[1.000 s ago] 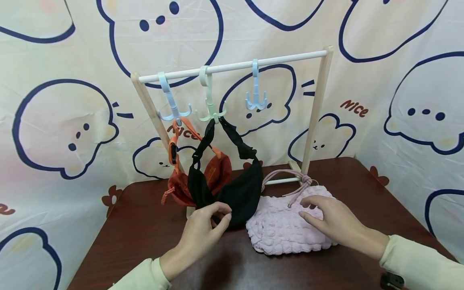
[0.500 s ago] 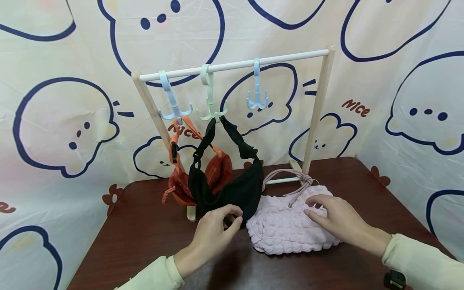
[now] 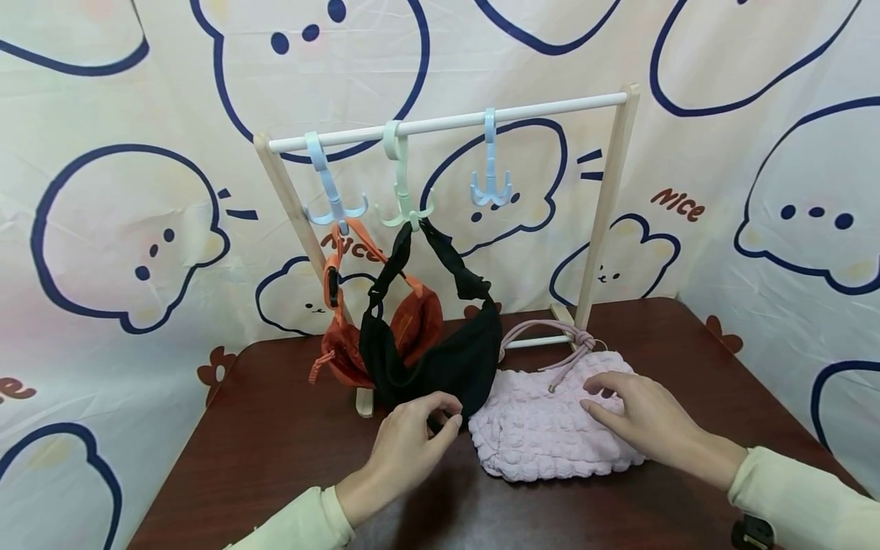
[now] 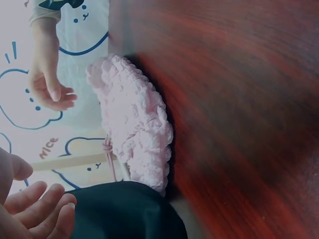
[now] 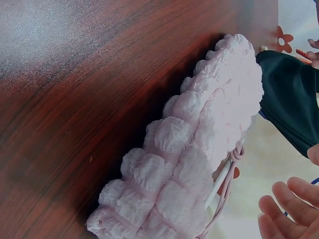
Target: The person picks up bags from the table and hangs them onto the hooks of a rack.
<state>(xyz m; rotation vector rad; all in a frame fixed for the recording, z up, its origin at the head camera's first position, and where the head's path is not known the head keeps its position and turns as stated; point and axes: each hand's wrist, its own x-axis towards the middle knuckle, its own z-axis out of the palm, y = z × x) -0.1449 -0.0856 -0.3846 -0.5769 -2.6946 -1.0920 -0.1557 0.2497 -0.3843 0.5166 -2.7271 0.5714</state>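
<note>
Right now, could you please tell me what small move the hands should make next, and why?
Perhaps move the right hand to the strap of the pink bag and pinch it: the bag rests on the table, one blue hook is bare, and the black bag already hangs.

Puckered cloth bag (image 3: 550,428), glossy table (image 3: 275,451); plastic hooks (image 3: 402,179)

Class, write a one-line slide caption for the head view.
Orange bag and black bag hanging from a rack, left hand near the black one, right hand near a pink bag.
</note>
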